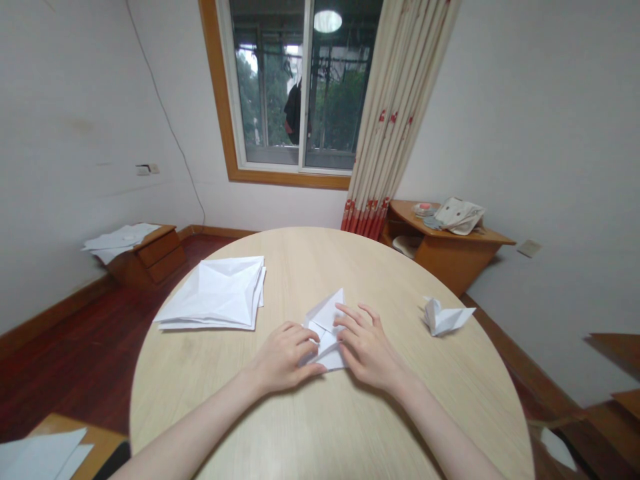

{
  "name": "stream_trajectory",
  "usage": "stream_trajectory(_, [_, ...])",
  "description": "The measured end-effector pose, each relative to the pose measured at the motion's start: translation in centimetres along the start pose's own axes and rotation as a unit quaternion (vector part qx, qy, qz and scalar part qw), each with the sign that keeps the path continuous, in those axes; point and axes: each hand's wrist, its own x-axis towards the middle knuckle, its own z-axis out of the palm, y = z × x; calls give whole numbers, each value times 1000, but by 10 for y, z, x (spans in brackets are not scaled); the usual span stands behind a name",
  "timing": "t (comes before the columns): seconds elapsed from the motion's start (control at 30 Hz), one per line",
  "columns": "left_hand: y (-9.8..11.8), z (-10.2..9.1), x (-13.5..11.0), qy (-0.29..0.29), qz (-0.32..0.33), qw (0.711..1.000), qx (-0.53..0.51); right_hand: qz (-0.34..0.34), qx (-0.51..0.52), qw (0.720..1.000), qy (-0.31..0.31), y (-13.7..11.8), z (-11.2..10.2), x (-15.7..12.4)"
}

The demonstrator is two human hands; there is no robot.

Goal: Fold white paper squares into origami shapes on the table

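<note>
A partly folded piece of white paper (327, 320) lies on the round table in front of me, with a pointed corner facing away and creased flaps in its middle. From the left, my left hand (286, 353) grips its edge, fingers curled over the flaps and thumb along the near edge. My right hand (367, 340) holds the right side with thumb and fingertips, its outer fingers apart. The fingers hide parts of both side edges. Farther right on the table sits a folded white paper figure (445, 318) with raised points.
A stack of creased white paper (220, 293) rests at the table's (300, 427) left. Beyond stand a low wooden cabinet (160, 253) with papers and a corner shelf (450, 253) holding a pale bag (460, 215). More white sheets (43, 457) lie at the lower left.
</note>
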Motion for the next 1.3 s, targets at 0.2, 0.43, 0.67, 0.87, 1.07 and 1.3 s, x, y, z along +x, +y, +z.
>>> stream_trajectory(0.2, [-8,4,-2,-3,-37,999,-6,14,1,1000,-7,-1,-1,0])
stream_trajectory(0.43, [-14,8,-2,-25,-78,995,-49,22,-9,1000,-20,-4,-2,0])
stream_trajectory(0.67, [-17,11,-3,-33,-110,990,-80,29,40,999,-23,-10,0,0])
stream_trajectory(0.87, [-16,9,-3,-27,-135,983,-122,27,53,998,-18,-10,1,-1])
stream_trajectory(1.07, [-15,8,-2,-31,-145,979,-142,16,47,999,-3,-9,3,-1])
stream_trajectory(1.3, [-20,19,-4,-7,-125,981,-147,17,21,1000,-7,-6,12,-2])
